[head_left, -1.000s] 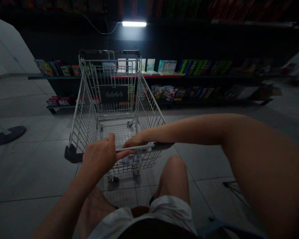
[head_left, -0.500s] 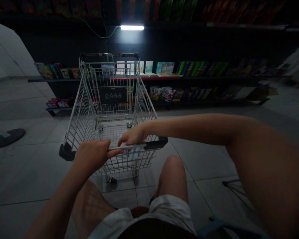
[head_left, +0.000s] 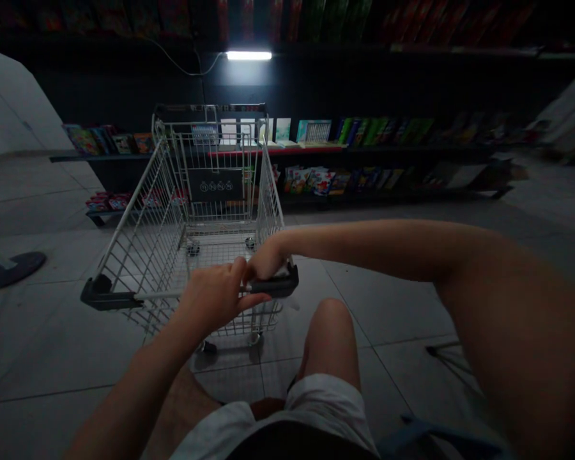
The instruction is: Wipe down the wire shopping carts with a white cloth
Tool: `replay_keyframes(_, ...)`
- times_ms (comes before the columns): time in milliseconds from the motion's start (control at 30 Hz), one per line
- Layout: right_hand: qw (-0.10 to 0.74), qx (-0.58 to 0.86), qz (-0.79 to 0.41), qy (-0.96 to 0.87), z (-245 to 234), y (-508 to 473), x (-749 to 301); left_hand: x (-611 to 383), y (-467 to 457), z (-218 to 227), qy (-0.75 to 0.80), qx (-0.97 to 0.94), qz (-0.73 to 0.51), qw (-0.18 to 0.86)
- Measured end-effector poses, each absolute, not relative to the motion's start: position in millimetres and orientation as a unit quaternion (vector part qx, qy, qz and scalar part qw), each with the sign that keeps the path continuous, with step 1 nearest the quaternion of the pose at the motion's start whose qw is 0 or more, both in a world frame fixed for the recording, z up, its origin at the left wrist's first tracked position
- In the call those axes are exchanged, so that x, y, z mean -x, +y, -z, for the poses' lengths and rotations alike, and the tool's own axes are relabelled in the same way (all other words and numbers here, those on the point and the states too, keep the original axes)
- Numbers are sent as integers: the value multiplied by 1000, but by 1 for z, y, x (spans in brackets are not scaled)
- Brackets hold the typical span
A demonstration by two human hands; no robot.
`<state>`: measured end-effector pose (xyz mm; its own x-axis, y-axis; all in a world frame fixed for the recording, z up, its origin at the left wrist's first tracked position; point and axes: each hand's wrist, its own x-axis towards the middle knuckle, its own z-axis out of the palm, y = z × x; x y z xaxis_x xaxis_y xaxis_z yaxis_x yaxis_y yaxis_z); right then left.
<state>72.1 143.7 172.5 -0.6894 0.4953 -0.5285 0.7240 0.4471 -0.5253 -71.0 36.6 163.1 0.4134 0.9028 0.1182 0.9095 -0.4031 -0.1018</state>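
A metal wire shopping cart (head_left: pixel 138 220) stands in front of me, its push handle (head_left: pixel 160 295) towards me and black plastic pieces at both ends. My left hand (head_left: pixel 215 295) is closed around the bar, right of its middle, thumb and fingers on either side. My right hand (head_left: pixel 267 259) reaches over the black right end of the handle, wrist bent and fingers curled down. A thin pale cloth (head_left: pixel 293 302) peeks out below that end, under my right hand; most of it is hidden. The cart's basket shows bare wire mesh.
Behind the cart runs a dark shelf (head_left: pixel 388 148) with books and colourful packs, lit by a tube light (head_left: pixel 249 55). A round dark base (head_left: pixel 14 269) stands on the floor at left. Thin stand legs (head_left: pixel 453 358) and my knee (head_left: pixel 333 319) are at right.
The cart's handle has shifted left and swung slightly. Both hands now sit closer to its right end, the left hand having moved right along the bar. The pale cloth shows less.
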Motion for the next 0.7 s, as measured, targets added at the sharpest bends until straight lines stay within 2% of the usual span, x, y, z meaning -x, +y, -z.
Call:
replay_keyframes(100,220,-284,416,835,-205,150,-88,68,40,-158,-548,833,5,77)
replay_keyframes(200,158,-252,395,869,-223,155,-98,72,42,-157,-542,836,-13,79)
replay_keyframes(400,26,-181,252,950,-205,139,-114,73,48,-160,-542,837,-40,67)
replay_keyframes(533,-133,-123,173,968,-200,104,-149,74,51,-159,-540,837,-50,71)
replay_keyframes(600,-272,-146,110,945,-184,82,-164,74,52,-159,-530,844,-47,70)
replay_keyframes(700,-494,-200,-32,846,-126,53,-167,73,54,-160,-509,858,-26,60)
